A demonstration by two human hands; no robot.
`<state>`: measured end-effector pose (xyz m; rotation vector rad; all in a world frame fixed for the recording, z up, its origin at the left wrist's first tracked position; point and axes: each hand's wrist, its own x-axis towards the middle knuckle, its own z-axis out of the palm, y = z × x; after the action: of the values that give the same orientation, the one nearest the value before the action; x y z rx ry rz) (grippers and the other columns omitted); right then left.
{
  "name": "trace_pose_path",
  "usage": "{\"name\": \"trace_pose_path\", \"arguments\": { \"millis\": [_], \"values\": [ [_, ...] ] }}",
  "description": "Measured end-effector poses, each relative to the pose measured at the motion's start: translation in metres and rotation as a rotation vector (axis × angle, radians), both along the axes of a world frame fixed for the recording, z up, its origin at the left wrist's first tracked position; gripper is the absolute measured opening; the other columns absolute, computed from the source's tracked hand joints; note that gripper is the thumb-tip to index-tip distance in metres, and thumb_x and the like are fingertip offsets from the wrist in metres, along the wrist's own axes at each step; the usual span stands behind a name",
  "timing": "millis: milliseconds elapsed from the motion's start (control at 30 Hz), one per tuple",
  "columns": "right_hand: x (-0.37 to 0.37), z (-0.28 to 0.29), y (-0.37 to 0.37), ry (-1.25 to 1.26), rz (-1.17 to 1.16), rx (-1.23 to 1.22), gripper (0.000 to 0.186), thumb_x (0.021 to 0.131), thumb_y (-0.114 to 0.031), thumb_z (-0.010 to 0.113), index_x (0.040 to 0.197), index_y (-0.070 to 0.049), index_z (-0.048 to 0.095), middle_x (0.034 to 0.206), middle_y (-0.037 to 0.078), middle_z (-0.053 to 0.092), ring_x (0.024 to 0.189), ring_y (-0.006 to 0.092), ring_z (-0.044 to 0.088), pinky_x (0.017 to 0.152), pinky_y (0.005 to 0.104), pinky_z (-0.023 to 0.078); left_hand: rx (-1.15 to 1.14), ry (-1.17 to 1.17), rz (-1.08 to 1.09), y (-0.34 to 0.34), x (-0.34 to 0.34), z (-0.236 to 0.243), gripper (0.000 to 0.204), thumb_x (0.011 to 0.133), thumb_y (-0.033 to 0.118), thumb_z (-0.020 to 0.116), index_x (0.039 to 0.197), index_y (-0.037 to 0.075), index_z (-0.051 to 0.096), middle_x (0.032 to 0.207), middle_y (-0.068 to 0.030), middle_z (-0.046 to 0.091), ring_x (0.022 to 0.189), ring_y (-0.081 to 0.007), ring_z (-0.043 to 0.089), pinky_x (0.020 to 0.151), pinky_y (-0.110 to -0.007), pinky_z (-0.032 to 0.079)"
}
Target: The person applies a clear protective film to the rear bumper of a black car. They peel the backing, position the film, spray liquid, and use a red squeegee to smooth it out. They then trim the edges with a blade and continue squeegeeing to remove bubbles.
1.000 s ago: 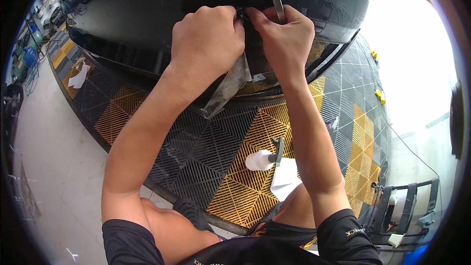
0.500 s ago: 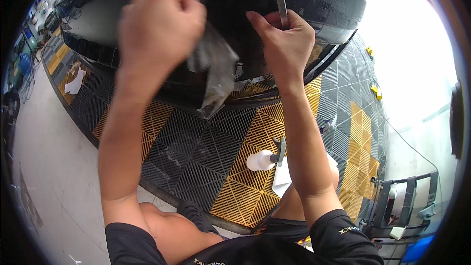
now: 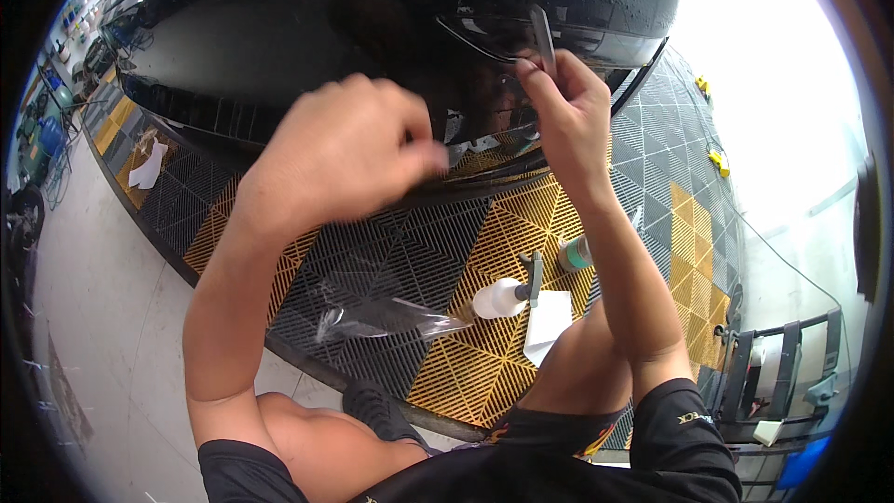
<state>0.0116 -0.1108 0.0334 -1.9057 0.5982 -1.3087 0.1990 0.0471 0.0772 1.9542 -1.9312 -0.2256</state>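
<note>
My left hand [image 3: 340, 154] is in front of the lower part of a glossy black car bumper [image 3: 307, 42], blurred by motion. Its thumb stands apart from the curled fingers, and nothing shows in it. A slim, flat silver tool [image 3: 543, 37] points upward out of my right hand [image 3: 573, 112], whose closed fingers are at the bumper's right side. From those fingertips a thin pale curved line [image 3: 475, 44] runs up and left over the black surface. Crumpled clear film [image 3: 391, 319] is below my left hand, over the floor tiles; whether it touches them I cannot tell.
Between my legs and the car, a white spray bottle [image 3: 498, 299] lies beside a white sheet [image 3: 549, 324]. A bottle with a green label [image 3: 575, 253] is by my right forearm. White scrap [image 3: 149, 166] lies far left; a black rack [image 3: 782, 373] stands at right.
My left hand has let go of the clear film and come down and right; the film is now low near the floor. My right hand has moved slightly down and right with the silver tool.
</note>
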Motion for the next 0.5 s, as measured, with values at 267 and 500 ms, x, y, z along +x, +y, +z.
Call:
{"name": "trace_pose_path", "arguments": {
  "millis": [267, 500],
  "values": [
    [-0.062, -0.058, 0.002, 0.076, 0.144, 0.304, 0.022, 0.103, -0.021, 0.064, 0.1, 0.0, 0.068, 0.075, -0.003, 0.055, 0.069, 0.0058, 0.047, 0.061, 0.025, 0.037, -1.107, -0.312, 0.162, -0.064, 0.014, -0.016, 0.023, 0.09, 0.029, 0.082, 0.106, 0.014, 0.074, 0.104, -0.0013, 0.067, 0.097, -0.0232, 0.068, 0.079, -0.037, 0.055],
    [-0.08, -0.083, 0.006, 0.002, 0.263, 0.374, 0.016, 0.106, -0.014, 0.059, 0.106, 0.0, 0.066, 0.073, -0.007, 0.051, 0.06, 0.001, 0.043, 0.053, 0.0186, 0.034, -1.112, -0.527, 0.323, -0.083, 0.002, -0.019, 0.073, 0.081, 0.048, 0.089, 0.141, 0.019, 0.06, 0.139, -0.0065, 0.05, 0.134, -0.0324, 0.046, 0.11, -0.053, 0.038]
  ]
}}
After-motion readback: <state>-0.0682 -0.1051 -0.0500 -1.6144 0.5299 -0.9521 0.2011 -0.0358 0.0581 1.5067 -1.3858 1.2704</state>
